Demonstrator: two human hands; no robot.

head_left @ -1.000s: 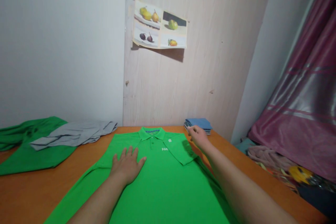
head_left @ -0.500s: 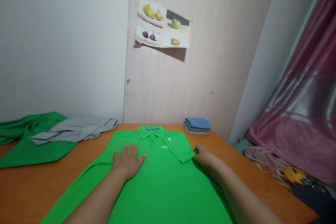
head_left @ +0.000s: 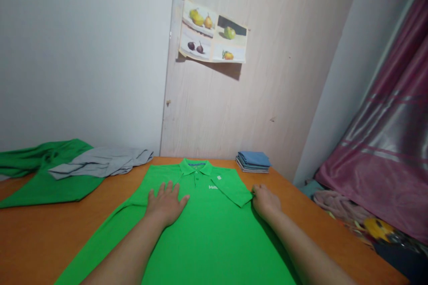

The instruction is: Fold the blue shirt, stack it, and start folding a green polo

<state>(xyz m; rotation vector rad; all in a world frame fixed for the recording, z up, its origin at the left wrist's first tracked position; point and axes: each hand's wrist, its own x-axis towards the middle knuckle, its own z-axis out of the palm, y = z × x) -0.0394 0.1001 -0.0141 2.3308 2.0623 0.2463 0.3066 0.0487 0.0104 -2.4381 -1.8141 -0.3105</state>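
A bright green polo shirt (head_left: 214, 236) lies spread front up on the orange table, its collar at the far end. White lettering and a small pale patch show on its chest. My left hand (head_left: 164, 205) rests flat on the left chest of the shirt with fingers spread. At the right edge of the shirt, my right hand (head_left: 265, 200) pinches the corner of the short sleeve (head_left: 236, 190), which lies folded inward over the chest. A long green sleeve or side of cloth stretches toward me at the left, beneath my left forearm.
On the left of the table (head_left: 110, 200) lie a green garment (head_left: 67, 189) and a crumpled grey garment (head_left: 103, 161). A folded stack of cloths (head_left: 253, 161) sits at the back right. Beyond the right edge are a pink curtain (head_left: 377, 156) and piled fabric (head_left: 341, 202).
My right hand has shifted slightly, still at the sleeve corner, and the sleeve looks drawn a little outward. My left hand stays flat on the shirt. The view has turned slightly left.
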